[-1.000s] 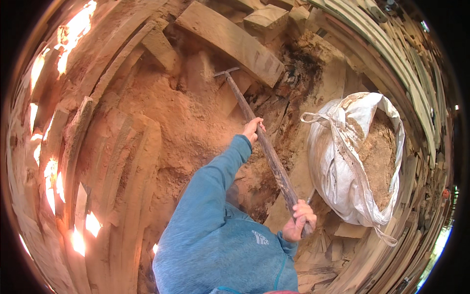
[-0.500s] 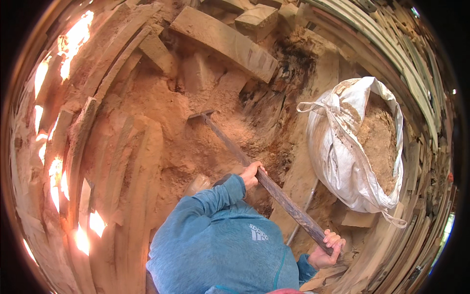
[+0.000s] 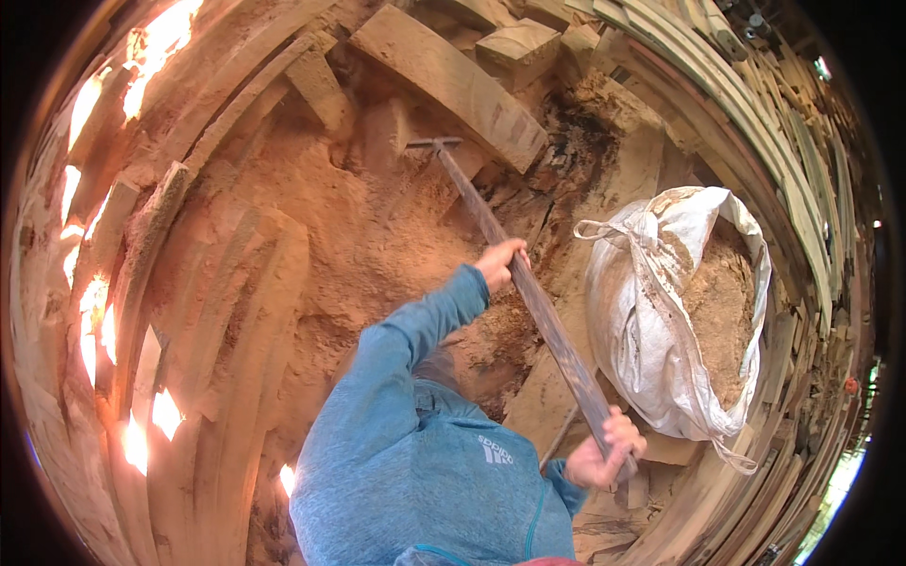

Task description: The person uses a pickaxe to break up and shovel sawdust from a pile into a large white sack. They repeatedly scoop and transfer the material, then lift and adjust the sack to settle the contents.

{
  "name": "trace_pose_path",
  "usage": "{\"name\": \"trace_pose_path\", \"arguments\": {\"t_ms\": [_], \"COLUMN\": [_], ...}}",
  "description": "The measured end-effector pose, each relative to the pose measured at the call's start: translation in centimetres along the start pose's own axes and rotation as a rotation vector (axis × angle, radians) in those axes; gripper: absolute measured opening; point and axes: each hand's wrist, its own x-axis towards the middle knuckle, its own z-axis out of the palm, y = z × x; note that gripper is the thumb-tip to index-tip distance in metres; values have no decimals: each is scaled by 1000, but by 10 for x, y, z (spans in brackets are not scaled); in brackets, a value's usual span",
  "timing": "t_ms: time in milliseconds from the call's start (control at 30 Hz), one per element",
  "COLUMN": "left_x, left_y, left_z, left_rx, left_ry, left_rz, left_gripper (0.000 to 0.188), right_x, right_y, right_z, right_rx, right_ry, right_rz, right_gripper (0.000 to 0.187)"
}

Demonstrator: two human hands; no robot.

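Observation:
My left hand is closed around the middle of a hoe's long, worn wooden handle. Lower right, my right hand wraps the handle's near end. The shaft slants away to the upper left. Its thin crosswise head is at the far side of the reddish-brown sawdust, beside a thick timber block; whether it touches the sawdust I cannot tell. To the right of the handle stands a white woven sack, open-mouthed and filled with sawdust.
Long dusty boards lie along the left, with bright sunlight patches among them. Stacked planks curve along the right behind the sack. A dark, crumbly patch lies right of the timber block. A thin rod leans near my right forearm.
The hoe's head has moved away from me, from mid-sawdust to beside the timber block. My left arm has stretched forward, and my right hand has shifted slightly left and forward.

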Motion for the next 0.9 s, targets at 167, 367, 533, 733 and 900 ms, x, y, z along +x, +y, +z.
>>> {"name": "trace_pose_path", "arguments": {"t_ms": [167,367,533,733,900], "left_x": [60,47,25,-27,-75], "left_y": [54,34,26,-32,-21], "left_z": [-14,-43,-65,-103,-106], "left_rx": [16,-199,-333,-328,-305], "left_ry": [92,-61,-46,61,169], "left_rz": [110,67,129,36,-12], "left_gripper": [15,15,20,18,16], "right_x": [-8,-4,-5,10,25], "right_y": [61,42,-11,-42,-51], "right_z": [57,34,11,-26,-37], "right_rx": [-9,35,-49,103,293], "right_ry": [-135,-320,-292,-178,-208], "right_rz": [-6,3,93,213,207], "right_gripper": [12,14,18,22,27]}}
